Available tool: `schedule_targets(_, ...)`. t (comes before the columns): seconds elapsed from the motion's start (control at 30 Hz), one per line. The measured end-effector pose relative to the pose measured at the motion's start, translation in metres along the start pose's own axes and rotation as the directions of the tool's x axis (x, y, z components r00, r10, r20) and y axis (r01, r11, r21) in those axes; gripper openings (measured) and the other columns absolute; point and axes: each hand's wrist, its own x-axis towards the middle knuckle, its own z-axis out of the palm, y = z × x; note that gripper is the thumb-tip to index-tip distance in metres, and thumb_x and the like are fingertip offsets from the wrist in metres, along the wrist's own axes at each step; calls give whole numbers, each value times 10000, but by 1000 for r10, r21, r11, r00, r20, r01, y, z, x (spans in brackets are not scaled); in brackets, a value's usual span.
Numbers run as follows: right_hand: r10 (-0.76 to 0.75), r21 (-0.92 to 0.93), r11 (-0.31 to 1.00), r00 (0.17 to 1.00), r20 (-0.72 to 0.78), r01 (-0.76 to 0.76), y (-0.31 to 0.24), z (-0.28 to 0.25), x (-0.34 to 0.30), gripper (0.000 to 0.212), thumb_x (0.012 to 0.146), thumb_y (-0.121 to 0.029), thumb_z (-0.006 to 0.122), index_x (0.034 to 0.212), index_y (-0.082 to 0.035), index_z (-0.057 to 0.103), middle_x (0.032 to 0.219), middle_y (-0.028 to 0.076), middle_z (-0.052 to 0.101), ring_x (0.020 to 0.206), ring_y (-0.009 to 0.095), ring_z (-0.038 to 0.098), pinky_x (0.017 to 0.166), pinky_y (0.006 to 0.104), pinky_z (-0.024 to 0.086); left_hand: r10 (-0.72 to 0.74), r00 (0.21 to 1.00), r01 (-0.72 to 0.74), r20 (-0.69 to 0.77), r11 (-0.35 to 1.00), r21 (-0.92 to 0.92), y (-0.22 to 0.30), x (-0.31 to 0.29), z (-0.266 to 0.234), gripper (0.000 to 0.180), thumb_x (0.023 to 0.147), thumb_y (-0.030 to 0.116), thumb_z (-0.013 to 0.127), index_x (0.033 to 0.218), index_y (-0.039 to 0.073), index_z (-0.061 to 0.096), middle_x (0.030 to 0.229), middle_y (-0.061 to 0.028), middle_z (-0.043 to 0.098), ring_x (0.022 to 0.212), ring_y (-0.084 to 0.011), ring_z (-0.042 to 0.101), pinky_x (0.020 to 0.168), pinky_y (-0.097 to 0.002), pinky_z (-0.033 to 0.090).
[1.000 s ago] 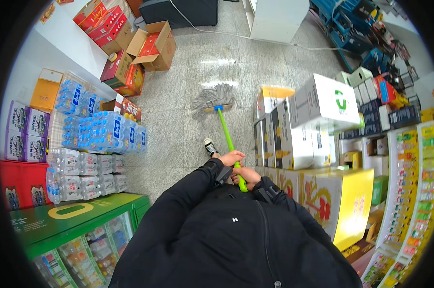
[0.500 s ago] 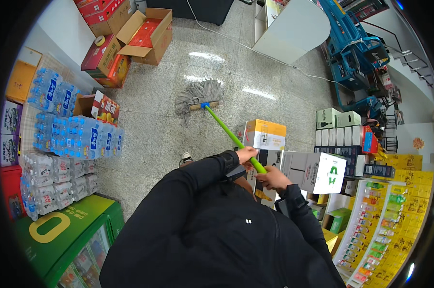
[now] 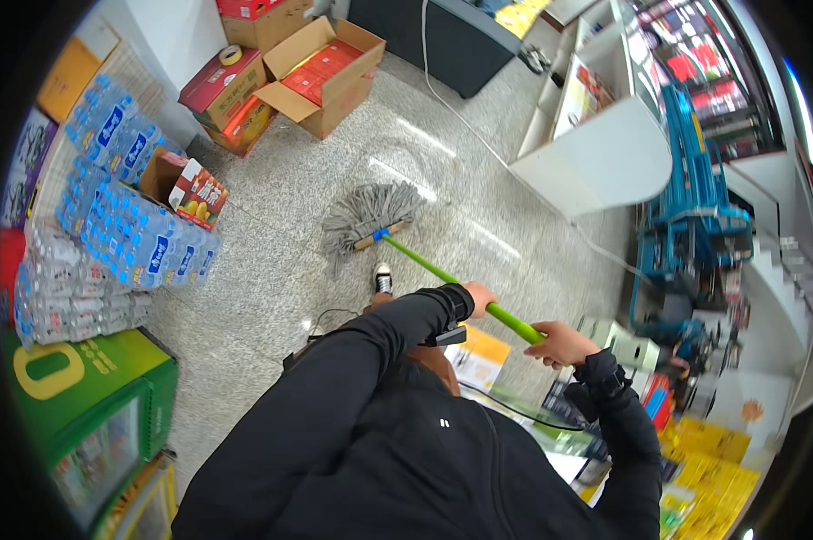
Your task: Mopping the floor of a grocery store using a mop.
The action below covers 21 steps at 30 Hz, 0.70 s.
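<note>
A mop with a bright green handle (image 3: 438,270) slants from my hands down to the floor. Its grey string head (image 3: 370,212) lies spread on the speckled tiles, joined to the pole by a blue clamp on a wooden bar. Lower down the pole, my left hand (image 3: 481,298) is closed around it. At the upper end my right hand (image 3: 561,346) grips the handle, fingers wrapped over it. A shoe (image 3: 384,281) shows on the floor just behind the mop head.
At the left stand packs of bottled water (image 3: 141,234), an open fruit carton (image 3: 188,191) and a green fridge (image 3: 82,387). Cartons (image 3: 321,76) sit far left. A white cable (image 3: 478,135) crosses the floor towards a white counter (image 3: 604,162). Blue machinery (image 3: 690,207) stands right.
My view has turned, so the surroundings appear tilted. My hands and the handle's upper end have shifted right in view, both still gripping. A shoe now shows nearer the mop head.
</note>
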Motion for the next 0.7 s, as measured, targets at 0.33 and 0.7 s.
schedule_targets(0.33,-149,-603,782,986,69,160,-124,-176,58,462,702,-128,579,1145,-73,459,569,44,504,427,117,471,382,254,403,-130,915,102,-383,990,-94,-60,92,-112,300,732,355,566,905,111,538,852,-104,560,845,-276,513,810,-357,323)
schedule_targets(0.7,-189,-898,109,896,402,426,-359,-107,65,493,683,-124,551,1166,-95,458,528,45,475,405,116,449,376,239,380,-508,387,297,-769,859,-417,-149,-58,-175,339,755,352,542,978,100,500,905,-117,548,896,-263,503,830,-367,317)
